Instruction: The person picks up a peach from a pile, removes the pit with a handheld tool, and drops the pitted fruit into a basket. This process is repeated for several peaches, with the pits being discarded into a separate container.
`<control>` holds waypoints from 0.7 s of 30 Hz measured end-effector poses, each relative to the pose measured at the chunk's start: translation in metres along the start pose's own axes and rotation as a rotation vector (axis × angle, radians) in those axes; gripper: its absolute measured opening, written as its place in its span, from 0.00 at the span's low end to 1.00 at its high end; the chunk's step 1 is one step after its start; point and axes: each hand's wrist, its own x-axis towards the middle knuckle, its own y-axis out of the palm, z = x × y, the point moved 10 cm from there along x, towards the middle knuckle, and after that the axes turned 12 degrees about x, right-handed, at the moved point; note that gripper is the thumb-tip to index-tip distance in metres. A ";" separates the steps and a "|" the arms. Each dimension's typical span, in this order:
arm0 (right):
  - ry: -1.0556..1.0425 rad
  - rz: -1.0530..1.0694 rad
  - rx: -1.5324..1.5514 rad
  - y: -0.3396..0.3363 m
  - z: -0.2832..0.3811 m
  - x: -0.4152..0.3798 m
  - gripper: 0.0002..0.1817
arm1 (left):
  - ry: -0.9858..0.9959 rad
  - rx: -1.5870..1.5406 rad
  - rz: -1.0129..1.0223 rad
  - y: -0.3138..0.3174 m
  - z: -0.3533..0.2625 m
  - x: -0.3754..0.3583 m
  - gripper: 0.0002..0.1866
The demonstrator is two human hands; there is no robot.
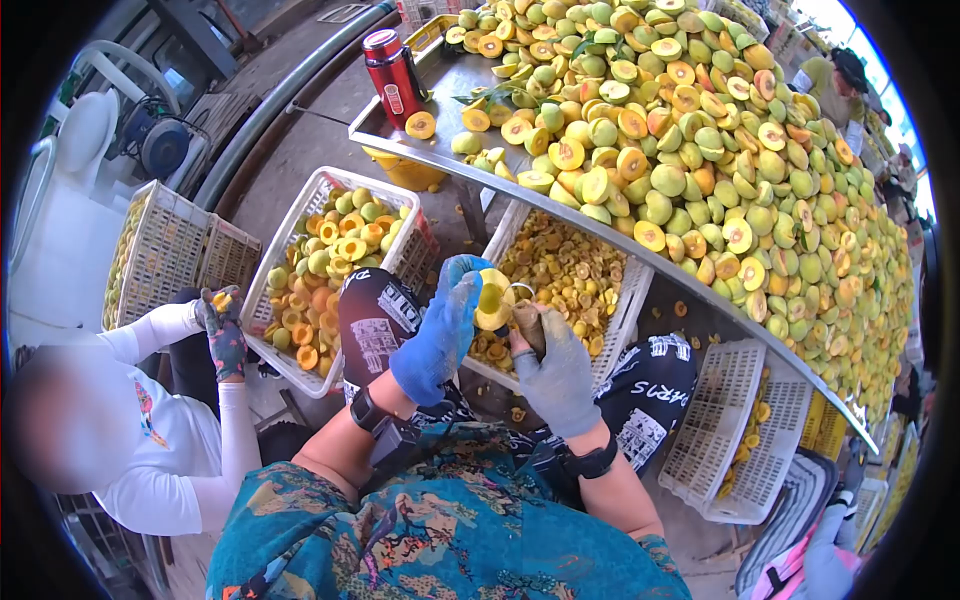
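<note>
My left hand [447,328], in a blue glove, is closed around a yellow peach half [493,303] with its cut face toward the right. My right hand [560,382], in a grey glove, grips a pitting tool by its brown handle [529,322]. The tool's thin curved metal loop [522,288] is right at the edge of the peach half. Both hands are over a white crate [632,300] between my knees, filled with small brownish-yellow fruit pieces [560,265].
A metal table [690,283] heaped with halved peaches [660,180] slants across the right, a red flask [392,78] at its corner. Left of my knees stands a crate [290,225] of peach halves. A co-worker [170,430] sits at left; stacked crates [738,430] stand right.
</note>
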 end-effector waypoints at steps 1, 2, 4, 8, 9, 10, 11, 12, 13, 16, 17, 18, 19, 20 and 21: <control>-0.025 -0.016 -0.015 -0.001 0.003 0.000 0.19 | 0.015 0.039 0.000 0.000 0.000 0.000 0.15; -0.050 -0.032 -0.030 -0.003 0.005 0.000 0.19 | 0.017 0.039 -0.001 0.000 0.000 0.000 0.15; -0.058 -0.033 -0.054 -0.002 0.005 0.000 0.19 | 0.102 0.188 0.029 0.004 -0.007 -0.003 0.14; -0.025 -0.034 -0.133 -0.001 0.002 -0.001 0.20 | 0.169 0.316 -0.021 0.009 -0.023 -0.010 0.12; -0.025 -0.034 -0.134 0.001 0.002 -0.002 0.20 | 0.165 0.333 -0.026 0.010 -0.024 -0.011 0.12; -0.012 -0.043 -0.160 0.002 0.000 -0.002 0.20 | 0.161 0.350 -0.031 0.010 -0.024 -0.011 0.11; 0.001 -0.051 -0.186 0.002 -0.002 -0.003 0.20 | 0.160 0.347 -0.032 0.010 -0.023 -0.011 0.11; 0.001 -0.048 -0.188 0.004 -0.005 -0.003 0.20 | 0.171 0.409 -0.058 0.008 -0.023 -0.011 0.11; -0.005 -0.055 -0.202 0.006 -0.009 -0.002 0.20 | 0.183 0.471 -0.083 0.007 -0.023 -0.011 0.11; 0.007 -0.039 -0.204 0.010 -0.015 0.002 0.20 | 0.220 0.487 -0.124 0.007 -0.027 -0.017 0.09; 0.031 -0.013 -0.187 0.013 -0.019 0.002 0.20 | 0.217 0.487 -0.124 0.005 -0.030 -0.019 0.09; 0.029 -0.009 -0.182 0.013 -0.034 0.003 0.20 | 0.417 0.619 -0.100 0.011 -0.055 -0.027 0.08; 0.103 0.155 -0.232 0.024 -0.069 0.002 0.19 | 0.618 0.752 -0.073 0.019 -0.079 -0.039 0.08; 0.178 0.318 -0.279 0.035 -0.095 -0.003 0.19 | 0.726 0.766 0.022 0.028 -0.098 -0.048 0.08; 0.163 0.323 -0.273 0.036 -0.099 0.001 0.19 | 0.841 0.780 0.106 0.035 -0.117 -0.058 0.09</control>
